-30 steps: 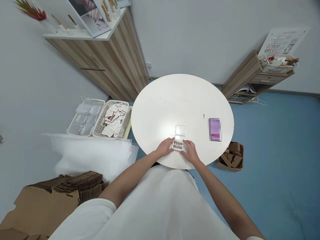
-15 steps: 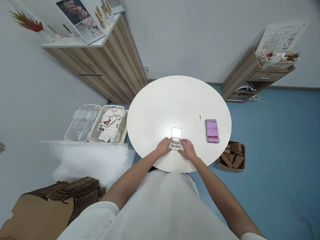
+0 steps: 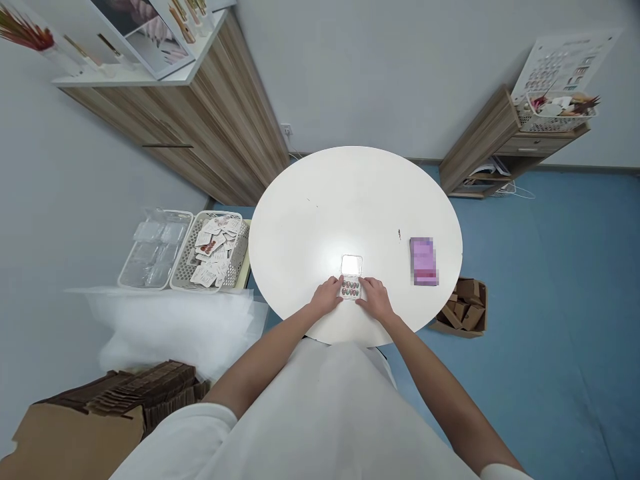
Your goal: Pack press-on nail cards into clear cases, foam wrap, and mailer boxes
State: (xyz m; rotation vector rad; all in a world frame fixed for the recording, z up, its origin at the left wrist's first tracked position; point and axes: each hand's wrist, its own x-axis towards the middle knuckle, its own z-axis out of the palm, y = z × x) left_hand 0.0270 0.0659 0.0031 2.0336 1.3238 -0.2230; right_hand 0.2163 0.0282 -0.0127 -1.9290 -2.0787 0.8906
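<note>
A small clear case [image 3: 351, 266] lies with its lid raised on the white round table [image 3: 300, 220], near its front edge. Several small oval pieces [image 3: 351, 289] in red and green tones sit in two rows in its lower half. My left hand [image 3: 327, 296] grips the left side of the case between thumb and fingers. On the right side, my right hand [image 3: 375, 298] holds it in the same way. A purple box [image 3: 424, 261] rests on the table to the right, apart from both hands.
Left of the table are a basket of printed cards [image 3: 215, 250] and a tray of clear packages [image 3: 155, 250]. A cardboard box of small brown boxes [image 3: 463, 308] stands on the floor at right. Folded cardboard [image 3: 80, 433] is at lower left.
The camera view has shifted slightly, so the cabinet and baskets appear farther left. Both hands keep their places on the case, whose lid stays open.
</note>
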